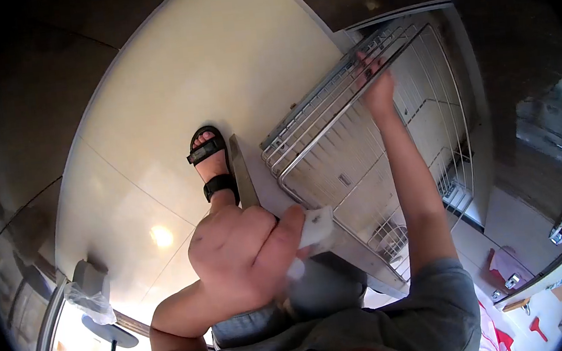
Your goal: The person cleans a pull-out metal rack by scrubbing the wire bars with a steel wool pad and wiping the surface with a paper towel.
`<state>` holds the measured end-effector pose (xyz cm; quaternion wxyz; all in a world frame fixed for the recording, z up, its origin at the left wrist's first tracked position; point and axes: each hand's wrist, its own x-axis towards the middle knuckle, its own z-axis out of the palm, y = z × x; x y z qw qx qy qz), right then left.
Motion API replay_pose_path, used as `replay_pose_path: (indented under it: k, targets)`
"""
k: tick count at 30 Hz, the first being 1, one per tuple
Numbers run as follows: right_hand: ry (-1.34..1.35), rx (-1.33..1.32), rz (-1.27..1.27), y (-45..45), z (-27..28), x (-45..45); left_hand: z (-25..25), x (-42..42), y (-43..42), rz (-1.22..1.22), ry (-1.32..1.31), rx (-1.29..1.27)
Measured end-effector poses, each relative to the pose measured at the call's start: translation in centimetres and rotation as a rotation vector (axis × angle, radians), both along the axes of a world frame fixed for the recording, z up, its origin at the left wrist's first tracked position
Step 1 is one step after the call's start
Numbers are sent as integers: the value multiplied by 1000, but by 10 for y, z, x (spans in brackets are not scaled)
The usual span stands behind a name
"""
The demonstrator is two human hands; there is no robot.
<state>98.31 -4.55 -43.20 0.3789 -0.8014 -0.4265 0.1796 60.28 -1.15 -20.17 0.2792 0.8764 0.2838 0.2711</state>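
Note:
My left hand [244, 250] is closed in front of my body, its thumb pressing a white sponge [318, 227] against the fingers. The sponge has a small dark mark. To the right stands a pulled-out metal wire basket [321, 134], tilted in the view. My right arm reaches across it, and my right hand [378, 88] grips its upper rails near the far end. Wires partly cover those fingers.
Pale floor tiles [133, 115] lie left of the basket. My sandaled foot [212, 158] is beside a cabinet edge. Dark glossy cabinet panels [521, 71] frame the right side. A red tool [538, 329] lies at lower right, and a plastic bag [90, 301] hangs at lower left.

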Motion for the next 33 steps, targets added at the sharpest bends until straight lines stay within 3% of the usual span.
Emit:
replay_pose_path:
  k: [1, 3, 6, 12, 13, 16, 17, 18, 19, 20, 21, 23, 25, 29, 33]
  targets:
    - [-78, -22, 42, 0, 10, -11, 1, -1, -1, 7, -9, 1]
    - [-487, -220, 210, -8, 58, -62, -1, -3, -1, 21, -18, 4]
    - [-493, -224, 349, -22, 69, -100, -3, -5, -1, -4, -47, -4]
    - [-292, -375, 460, -42, 81, -124, -2, -6, 2, -38, -30, -15]
    - [-256, -303, 395, -39, 79, -113, -1, -7, 4, -49, -48, -60]
    - [142, -418, -5, -39, 94, -92, -3, -15, 10, -46, -155, -233]
    - [103, -384, -11, -42, 109, -92, -7, -24, 12, -14, -204, -327]
    - [135, -338, -76, -48, 116, -88, -11, -32, 13, 145, -282, -364]
    - [175, -296, -139, -57, 121, -80, -16, -47, 11, 385, -208, -461]
    - [218, -256, -200, -64, 125, -76, -25, -49, 15, 689, -318, -570]
    - [320, -129, -216, -66, 132, -76, -21, -41, 37, 712, -336, -656]
    - [534, 76, -226, -53, 157, -85, -29, -37, 57, 668, -405, -841]
    - [759, 242, -216, -23, 189, -114, -24, -18, 70, 529, -332, -861]
    - [500, 302, -94, -1, 210, -131, 4, 23, 76, 157, -341, -946]
    - [25, -31, 54, -59, 210, -115, 33, 40, 56, 16, -375, -1039]
